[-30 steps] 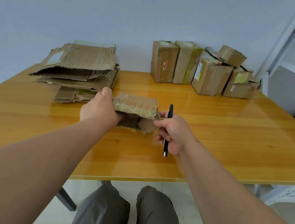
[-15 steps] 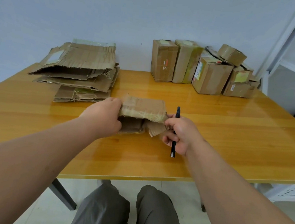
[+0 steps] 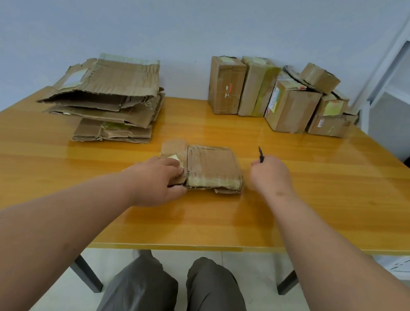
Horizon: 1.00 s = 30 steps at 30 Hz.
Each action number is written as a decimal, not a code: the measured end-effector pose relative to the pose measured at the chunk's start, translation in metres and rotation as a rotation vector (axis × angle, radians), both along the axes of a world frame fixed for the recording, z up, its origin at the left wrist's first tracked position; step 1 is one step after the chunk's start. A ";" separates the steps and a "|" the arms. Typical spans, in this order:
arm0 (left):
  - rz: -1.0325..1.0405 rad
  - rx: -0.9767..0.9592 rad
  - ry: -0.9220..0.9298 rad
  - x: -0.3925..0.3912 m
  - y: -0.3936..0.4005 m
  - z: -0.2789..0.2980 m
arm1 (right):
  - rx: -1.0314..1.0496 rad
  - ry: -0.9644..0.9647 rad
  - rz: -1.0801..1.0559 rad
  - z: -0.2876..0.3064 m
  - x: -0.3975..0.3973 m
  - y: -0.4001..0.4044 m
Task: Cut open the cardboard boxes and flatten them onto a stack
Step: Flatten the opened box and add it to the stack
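Your left hand grips the left edge of the flattened box, fingers on top and thumb beneath, at the centre of the tabletop. Your right hand, at 3 o'clock from the box and apart from it, curls around a black cutter. The stack lies at 10 o'clock. The uncut boxes stand at 1 o'clock.
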State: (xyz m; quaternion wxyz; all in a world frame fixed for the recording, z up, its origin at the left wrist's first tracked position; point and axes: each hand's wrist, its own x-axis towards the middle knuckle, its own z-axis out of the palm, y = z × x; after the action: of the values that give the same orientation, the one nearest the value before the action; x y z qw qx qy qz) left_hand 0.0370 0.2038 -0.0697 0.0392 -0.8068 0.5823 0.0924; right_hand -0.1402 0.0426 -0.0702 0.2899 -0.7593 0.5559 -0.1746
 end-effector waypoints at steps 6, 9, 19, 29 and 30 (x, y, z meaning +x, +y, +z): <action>0.153 -0.119 0.080 0.001 -0.017 0.002 | -0.335 0.094 0.561 -0.010 0.020 0.025; 0.166 -0.078 -0.041 -0.005 -0.026 -0.004 | -0.329 0.316 0.680 -0.026 0.025 0.027; 0.095 -0.030 0.071 -0.001 -0.032 -0.037 | -0.415 0.455 0.583 -0.017 0.036 0.023; 0.069 -0.053 0.035 0.012 -0.048 -0.025 | -0.435 0.417 0.600 -0.027 0.043 0.017; 0.086 -0.075 0.035 0.009 -0.047 -0.032 | -0.441 0.397 0.590 -0.031 0.041 0.019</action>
State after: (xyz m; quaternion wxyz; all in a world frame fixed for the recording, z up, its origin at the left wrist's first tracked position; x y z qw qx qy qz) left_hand 0.0456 0.1570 -0.1014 -0.0051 -0.8301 0.5508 0.0862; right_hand -0.0988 0.0612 -0.1010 0.0453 -0.9487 0.3090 -0.0493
